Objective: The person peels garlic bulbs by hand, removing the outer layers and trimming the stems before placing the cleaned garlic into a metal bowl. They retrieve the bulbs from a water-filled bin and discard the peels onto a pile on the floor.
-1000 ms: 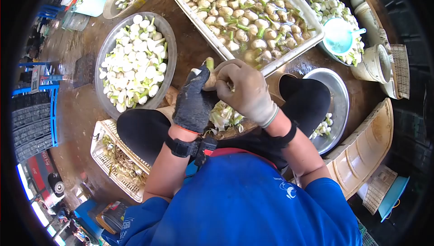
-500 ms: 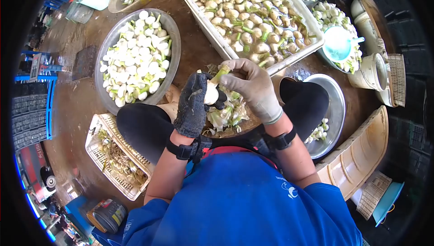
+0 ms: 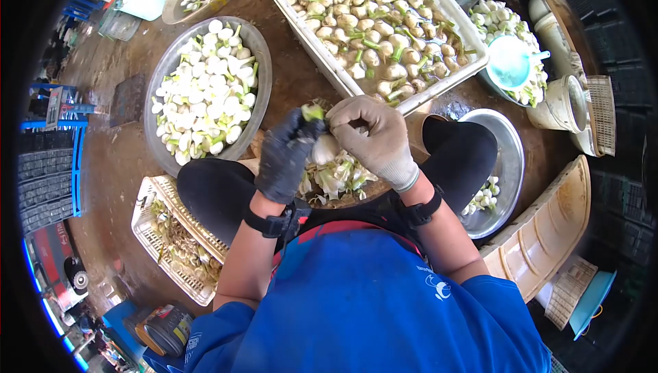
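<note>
My left hand (image 3: 284, 157), in a dark wet glove, is wrapped round a fresh garlic bulb (image 3: 325, 149). The bulb's cut green stem (image 3: 312, 112) sticks up past the fingers. Right beside the stem is my right hand (image 3: 375, 138), in a pale dusty glove, with thumb and fingers pinched together; what lies in the pinch is hidden. Below both hands, a pile of peeled-off skins (image 3: 343, 175) lies between my legs.
Ahead, a white tub (image 3: 312, 54) holds unpeeled bulbs in water. A grey basin (image 3: 264, 85) of white bulbs stands at left, a basket (image 3: 142, 214) of scraps nearer. On the right, a metal basin (image 3: 508, 160) holds some bulbs; a blue dipper (image 3: 508, 63) rests on another heap.
The left hand has turned and closed further over the bulb, tipping its stem leftward. My right hand has drawn its fingers into a tighter pinch and shifted slightly left.
</note>
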Action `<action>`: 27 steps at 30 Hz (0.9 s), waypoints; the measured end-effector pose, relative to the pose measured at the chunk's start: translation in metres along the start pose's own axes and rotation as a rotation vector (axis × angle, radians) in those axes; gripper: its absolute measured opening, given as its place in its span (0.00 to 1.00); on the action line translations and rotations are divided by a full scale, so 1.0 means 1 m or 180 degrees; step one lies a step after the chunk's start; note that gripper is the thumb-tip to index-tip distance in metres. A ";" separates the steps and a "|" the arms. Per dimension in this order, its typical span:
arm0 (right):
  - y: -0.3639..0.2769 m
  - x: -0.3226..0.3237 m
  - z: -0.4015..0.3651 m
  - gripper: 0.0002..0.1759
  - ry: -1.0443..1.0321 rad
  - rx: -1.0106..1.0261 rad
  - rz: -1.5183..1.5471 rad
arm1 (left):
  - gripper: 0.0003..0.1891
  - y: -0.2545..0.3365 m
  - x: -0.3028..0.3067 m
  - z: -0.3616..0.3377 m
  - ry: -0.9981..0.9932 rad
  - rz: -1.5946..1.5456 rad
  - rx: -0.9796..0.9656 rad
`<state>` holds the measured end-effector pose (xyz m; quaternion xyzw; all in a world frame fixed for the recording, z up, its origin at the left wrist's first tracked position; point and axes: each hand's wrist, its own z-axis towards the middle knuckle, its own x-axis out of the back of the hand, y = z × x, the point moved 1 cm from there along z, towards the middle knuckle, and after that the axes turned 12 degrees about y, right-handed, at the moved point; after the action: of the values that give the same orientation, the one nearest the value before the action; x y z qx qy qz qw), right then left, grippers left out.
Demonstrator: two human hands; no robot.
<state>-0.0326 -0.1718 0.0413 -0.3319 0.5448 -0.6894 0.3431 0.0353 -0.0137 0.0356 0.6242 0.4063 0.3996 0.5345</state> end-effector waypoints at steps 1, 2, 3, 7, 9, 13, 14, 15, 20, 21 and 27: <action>0.000 -0.001 0.001 0.02 -0.0151 0.0278 0.0257 | 0.09 -0.002 -0.002 0.002 0.0003 0.0005 -0.0006; -0.002 -0.002 0.001 0.02 -0.0307 0.0555 0.0520 | 0.07 -0.008 -0.001 0.003 0.0220 -0.0178 0.0139; -0.004 -0.002 0.000 0.02 -0.0320 0.0557 0.0535 | 0.06 -0.014 -0.001 0.005 0.0446 -0.0364 0.0286; 0.001 0.002 -0.002 0.07 -0.0122 -0.1201 0.0835 | 0.07 0.005 0.007 0.003 0.0181 0.1220 -0.0987; -0.009 0.004 0.001 0.07 -0.0535 -0.1146 0.0686 | 0.08 0.007 0.010 0.004 -0.0079 0.1213 -0.1103; 0.001 0.014 0.010 0.07 -0.0988 -0.1140 0.0597 | 0.06 0.028 0.014 0.008 -0.0657 0.1195 -0.0789; -0.003 0.017 0.013 0.08 -0.1128 -0.1029 0.0751 | 0.04 0.022 0.016 0.011 -0.0714 0.0973 -0.0575; -0.003 0.019 0.013 0.08 -0.1117 -0.1031 0.0752 | 0.04 0.016 0.017 0.012 -0.0725 0.0974 -0.0575; 0.013 0.009 0.006 0.07 -0.0668 -0.1213 0.1392 | 0.05 -0.007 0.009 0.010 -0.0508 0.0091 -0.0122; 0.015 0.005 0.004 0.07 -0.0676 -0.1211 0.1391 | 0.05 -0.018 0.005 0.010 -0.0501 0.0090 -0.0125; -0.006 0.005 -0.004 0.06 -0.0074 0.0169 0.1036 | 0.05 -0.070 0.003 0.023 0.0480 -0.0459 0.0709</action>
<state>-0.0395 -0.1723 0.0471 -0.2381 0.5689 -0.6350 0.4652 0.0525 -0.0119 -0.0365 0.6170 0.5309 0.3584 0.4572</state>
